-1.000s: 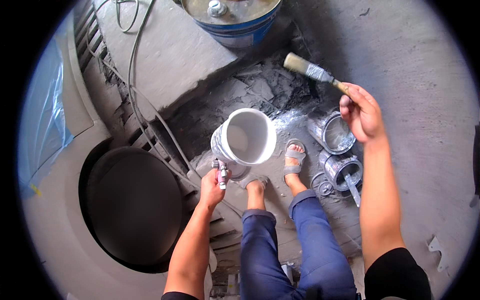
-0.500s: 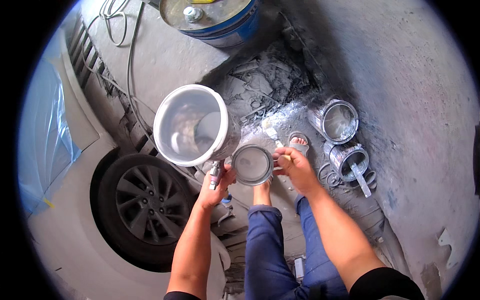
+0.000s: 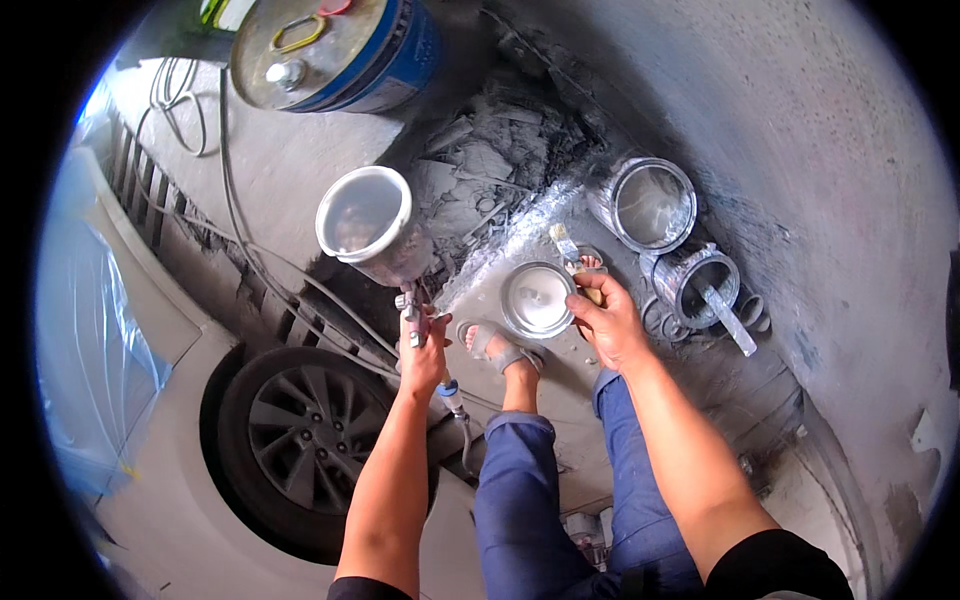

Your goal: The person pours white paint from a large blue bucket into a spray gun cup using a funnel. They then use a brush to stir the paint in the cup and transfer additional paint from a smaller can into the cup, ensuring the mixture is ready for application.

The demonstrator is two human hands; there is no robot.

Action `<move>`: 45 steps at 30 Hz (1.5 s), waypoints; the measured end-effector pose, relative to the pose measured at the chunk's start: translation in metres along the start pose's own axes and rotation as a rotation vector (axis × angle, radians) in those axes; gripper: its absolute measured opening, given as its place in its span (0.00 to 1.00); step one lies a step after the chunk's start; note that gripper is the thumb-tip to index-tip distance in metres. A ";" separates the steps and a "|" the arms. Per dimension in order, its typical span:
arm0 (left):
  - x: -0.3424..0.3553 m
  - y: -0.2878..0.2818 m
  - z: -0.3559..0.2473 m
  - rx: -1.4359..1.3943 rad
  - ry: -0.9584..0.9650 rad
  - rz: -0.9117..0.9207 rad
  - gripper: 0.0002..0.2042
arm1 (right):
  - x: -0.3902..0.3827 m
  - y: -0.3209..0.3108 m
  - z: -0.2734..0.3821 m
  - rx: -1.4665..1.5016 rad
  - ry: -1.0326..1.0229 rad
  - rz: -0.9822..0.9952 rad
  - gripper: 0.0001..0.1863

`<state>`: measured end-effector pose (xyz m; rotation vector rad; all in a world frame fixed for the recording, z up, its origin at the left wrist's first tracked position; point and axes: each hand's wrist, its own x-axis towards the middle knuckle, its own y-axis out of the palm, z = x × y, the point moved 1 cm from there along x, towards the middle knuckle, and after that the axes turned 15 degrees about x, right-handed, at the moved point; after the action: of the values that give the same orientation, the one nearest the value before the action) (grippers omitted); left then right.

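Observation:
My left hand (image 3: 427, 355) is wrapped round the handle of a spray gun (image 3: 411, 310). An open translucent plastic cup (image 3: 392, 258) sits on top of the gun, tilted, its wide mouth showing. A hose fitting (image 3: 451, 393) with a blue part hangs below that hand. My right hand (image 3: 612, 325) pinches the rim of a round metal tin (image 3: 513, 322), whose inside looks whitish. Between the same fingers is a paintbrush (image 3: 563, 243), bristles pointing away from me. The tin is to the right of the gun, apart from it.
Two open paint cans (image 3: 655, 163) stand at the right, the nearer with a coated stick (image 3: 730, 322) in it. A blue drum (image 3: 400, 60) is at the far left. Hoses (image 3: 230, 190) trail past a car wheel (image 3: 312, 440). Debris (image 3: 480, 155) lies ahead, beside a wall (image 3: 820, 150).
The spray gun and cup have moved away from me and apart from the tin. The tin has shifted right with my right hand. The whole view has swung somewhat.

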<state>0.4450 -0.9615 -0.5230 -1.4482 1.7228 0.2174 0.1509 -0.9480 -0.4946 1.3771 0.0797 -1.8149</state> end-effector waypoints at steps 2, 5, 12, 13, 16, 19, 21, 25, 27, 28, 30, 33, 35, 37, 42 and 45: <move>0.012 0.007 -0.005 0.042 -0.038 -0.036 0.19 | -0.002 -0.014 -0.003 -0.004 -0.032 -0.029 0.19; 0.030 0.018 -0.008 0.052 -0.075 -0.048 0.22 | -0.010 -0.030 -0.006 -0.058 -0.059 -0.040 0.18; 0.070 0.025 0.063 0.245 0.049 -0.022 0.22 | -0.024 -0.049 -0.035 0.007 -0.133 -0.074 0.18; 0.063 0.040 0.042 0.118 -0.009 0.039 0.22 | -0.026 -0.060 -0.040 0.011 -0.147 -0.102 0.18; 0.054 0.042 0.048 0.061 0.011 0.032 0.25 | -0.032 -0.060 -0.051 0.004 -0.155 -0.114 0.18; 0.048 0.038 0.060 0.157 0.046 0.027 0.24 | -0.034 -0.062 -0.055 -0.040 -0.158 -0.120 0.18; 0.038 0.048 0.050 0.186 -0.016 0.035 0.23 | -0.034 -0.068 -0.052 0.005 -0.164 -0.107 0.19; 0.027 0.034 0.057 0.269 0.098 -0.009 0.17 | -0.032 -0.064 -0.041 0.000 -0.160 -0.051 0.19; 0.018 0.032 0.047 0.267 -0.063 0.071 0.15 | -0.030 -0.063 -0.036 -0.029 -0.168 -0.050 0.19; 0.015 0.036 0.046 0.230 -0.068 0.058 0.16 | -0.030 -0.063 -0.033 -0.044 -0.173 -0.052 0.19; 0.005 0.036 0.048 0.156 -0.078 0.027 0.18 | -0.030 -0.059 -0.029 -0.053 -0.175 -0.057 0.19; -0.012 0.031 0.042 0.167 0.086 -0.173 0.18 | -0.029 -0.053 -0.020 -0.107 -0.177 -0.027 0.20; -0.026 0.028 0.034 0.233 0.102 -0.308 0.13 | -0.027 -0.049 -0.014 -0.138 -0.192 -0.029 0.20; -0.037 0.020 0.031 0.204 0.062 -0.293 0.09 | -0.025 -0.035 -0.006 -0.149 -0.220 -0.054 0.20; -0.073 0.003 0.025 0.197 0.156 -0.323 0.08 | -0.015 -0.008 0.006 -0.203 -0.245 0.037 0.22; -0.096 -0.007 0.021 0.109 0.104 -0.243 0.05 | -0.009 0.012 0.008 -0.167 -0.324 0.071 0.20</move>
<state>0.4580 -0.8810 -0.4672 -1.5938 1.5956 -0.0830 0.1532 -0.9551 -0.4793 0.9477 0.0110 -1.9014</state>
